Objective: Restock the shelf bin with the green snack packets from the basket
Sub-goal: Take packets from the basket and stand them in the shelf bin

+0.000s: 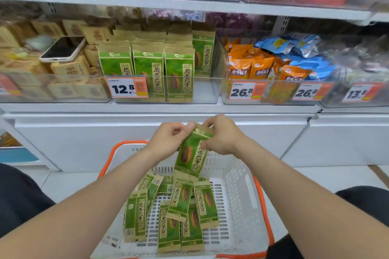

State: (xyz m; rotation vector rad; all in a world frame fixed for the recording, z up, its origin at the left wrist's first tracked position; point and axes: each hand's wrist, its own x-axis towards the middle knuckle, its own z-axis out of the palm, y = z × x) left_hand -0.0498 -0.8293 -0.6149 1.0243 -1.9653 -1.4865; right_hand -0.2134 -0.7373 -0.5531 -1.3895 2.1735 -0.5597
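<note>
Head view, one entry per item.

1. Held green snack packet (191, 153): above the basket, clear of the pile below. The long axis is near upright, with the top tilted toward the person's right, the printed face toward the camera and the kraft top edge uppermost.
2. Left hand (168, 139): fingers curled, pinching the packet's top left corner; forearm reaches in from lower left.
3. Right hand (223, 134): fingers curled over the top right corner, thumb against the packet's right edge; forearm reaches in from lower right.
4. White basket (237, 185), orange rim: directly under the hands. It holds a loose heap of like packets (179, 212), lying flat at mixed angles.
5. Clear shelf bin (206, 92): above and beyond the hands, tagged 12.8 (125, 88). Three upright rows of packets (147, 67) fill the left and middle. The right front stands open, with one packet further back.
6. Judgement: the open slot lies almost straight up from the grip, slightly nearer the right hand. The packet already stands as the rows do, so a lift forward should suffice.
7. Adjacent: phone (63, 48) on the brown boxes to the left; orange packets (250, 69) in the bin to the right.
</note>
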